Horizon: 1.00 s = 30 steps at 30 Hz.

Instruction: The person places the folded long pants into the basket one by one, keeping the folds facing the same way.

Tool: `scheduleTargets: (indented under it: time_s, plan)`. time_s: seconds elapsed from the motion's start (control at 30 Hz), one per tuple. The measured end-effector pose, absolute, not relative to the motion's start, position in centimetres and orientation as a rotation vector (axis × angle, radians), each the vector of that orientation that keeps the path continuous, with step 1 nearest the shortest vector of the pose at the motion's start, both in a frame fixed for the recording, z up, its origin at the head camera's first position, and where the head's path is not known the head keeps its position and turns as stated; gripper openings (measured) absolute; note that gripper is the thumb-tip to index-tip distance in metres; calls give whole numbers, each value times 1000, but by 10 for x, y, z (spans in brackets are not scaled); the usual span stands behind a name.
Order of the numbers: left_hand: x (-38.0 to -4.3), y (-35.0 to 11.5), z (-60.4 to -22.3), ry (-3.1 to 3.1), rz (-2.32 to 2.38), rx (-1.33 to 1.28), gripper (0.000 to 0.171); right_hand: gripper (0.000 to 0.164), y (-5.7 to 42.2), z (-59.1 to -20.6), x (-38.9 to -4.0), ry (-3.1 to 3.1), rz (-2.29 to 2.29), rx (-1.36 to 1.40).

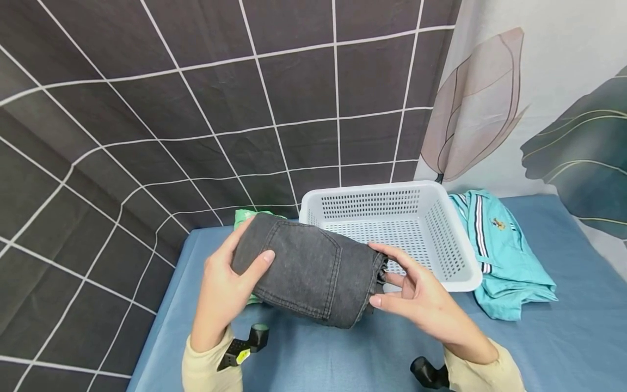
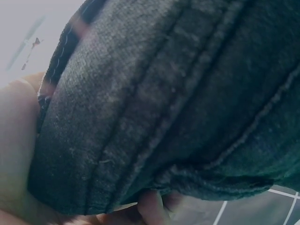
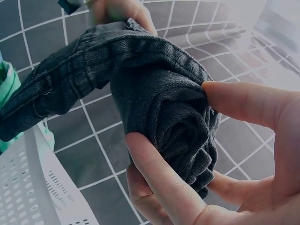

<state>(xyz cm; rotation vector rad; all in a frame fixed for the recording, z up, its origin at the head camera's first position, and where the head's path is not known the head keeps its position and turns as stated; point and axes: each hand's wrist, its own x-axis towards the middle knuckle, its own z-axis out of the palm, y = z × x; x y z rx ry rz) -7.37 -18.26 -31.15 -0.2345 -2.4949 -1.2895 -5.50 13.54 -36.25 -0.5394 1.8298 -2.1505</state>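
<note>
A pair of dark grey denim jeans, rolled into a thick bundle with a stitched pocket facing up, is held up in front of the basket. My left hand grips its left end, thumb over the top. At the other end, my right hand pinches the bundle between thumb and fingers. Spiral layers of the rolled jeans show between these fingers in the right wrist view, with a waistband strip standing away from the roll. Close up, seams on the jeans fill most of the left wrist view.
A white perforated basket stands on the blue-covered surface, right behind the jeans. Right of it lies a folded turquoise shirt with striped trim. Green fabric peeks out behind the jeans. A dark gridded curtain hangs behind.
</note>
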Motion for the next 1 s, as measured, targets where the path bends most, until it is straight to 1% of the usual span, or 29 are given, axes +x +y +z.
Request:
scheduleTargets:
  time_s: [0.4,0.87,1.0]
  plan:
    - [-83,-175,-294,-2490,-1236,-298,55,77,138,-355,-57,1808,-2246,-602]
    - [-98,-166,-290,-2466,-1296,-325,55,77,140,-356,-60,1800,-2311,-607]
    - [-104,-164,-291,-2459,-1312,-333,53,77,142,-356,-60,1825,-2308,-568]
